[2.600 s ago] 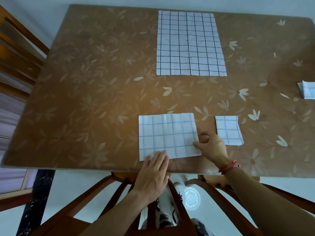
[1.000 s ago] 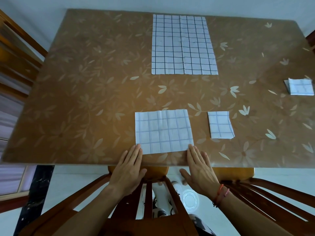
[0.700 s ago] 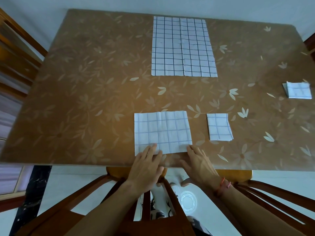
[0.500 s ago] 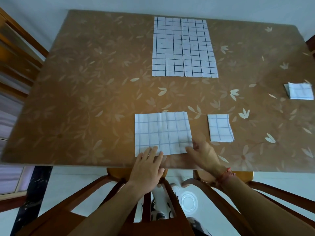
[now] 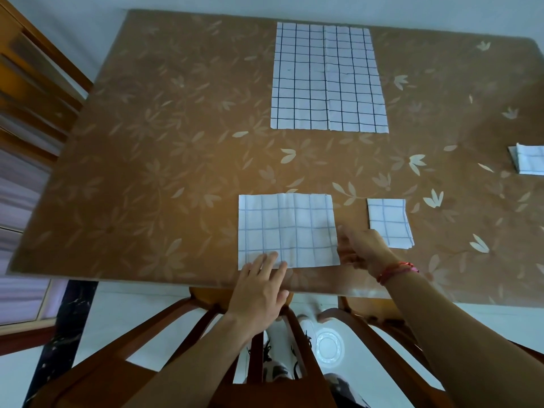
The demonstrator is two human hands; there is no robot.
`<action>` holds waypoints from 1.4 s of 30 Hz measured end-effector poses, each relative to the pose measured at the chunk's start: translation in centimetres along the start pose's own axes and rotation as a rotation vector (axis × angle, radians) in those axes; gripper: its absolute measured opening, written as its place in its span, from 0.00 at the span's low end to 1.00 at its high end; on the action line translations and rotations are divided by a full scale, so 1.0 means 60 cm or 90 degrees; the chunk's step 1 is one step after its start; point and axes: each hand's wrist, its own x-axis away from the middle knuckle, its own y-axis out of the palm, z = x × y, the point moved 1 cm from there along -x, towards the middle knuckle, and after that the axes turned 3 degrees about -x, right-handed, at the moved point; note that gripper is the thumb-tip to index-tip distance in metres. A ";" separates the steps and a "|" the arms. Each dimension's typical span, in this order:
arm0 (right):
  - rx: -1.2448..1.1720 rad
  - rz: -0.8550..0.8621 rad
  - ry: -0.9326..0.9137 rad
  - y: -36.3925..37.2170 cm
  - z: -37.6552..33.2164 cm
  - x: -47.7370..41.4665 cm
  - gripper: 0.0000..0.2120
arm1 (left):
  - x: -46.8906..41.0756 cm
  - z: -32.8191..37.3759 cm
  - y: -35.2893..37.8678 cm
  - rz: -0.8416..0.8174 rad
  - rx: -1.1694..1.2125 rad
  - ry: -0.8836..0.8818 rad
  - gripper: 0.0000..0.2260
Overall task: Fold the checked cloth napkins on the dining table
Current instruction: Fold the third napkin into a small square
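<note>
My left hand [image 5: 259, 287] lies flat, pinning the half-folded napkin [image 5: 287, 228] at lower centre, while my right hand [image 5: 363, 248] curls at its right edge, grip unclear, so I'd fold leftward next.

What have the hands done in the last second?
The left hand slid right along the near edge of the half-folded napkin, fingers flat on it. The right hand moved from its near-right corner to its right edge, fingers curled; any grip is blurred. That napkin, the small folded napkin and the unfolded napkin stayed put.
</note>
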 end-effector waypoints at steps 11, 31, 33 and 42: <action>0.126 0.066 -0.111 0.022 -0.024 -0.026 0.11 | 0.002 -0.001 -0.005 0.010 0.020 0.005 0.24; -0.336 -0.066 0.051 0.067 0.048 0.054 0.12 | -0.039 0.020 -0.032 0.109 0.099 -0.039 0.24; -0.356 -0.109 0.067 0.076 0.056 0.062 0.14 | -0.036 0.020 -0.034 0.103 0.110 -0.056 0.24; -0.126 -0.239 -0.044 0.049 0.060 0.074 0.24 | -0.027 -0.003 -0.027 0.135 0.138 -0.041 0.19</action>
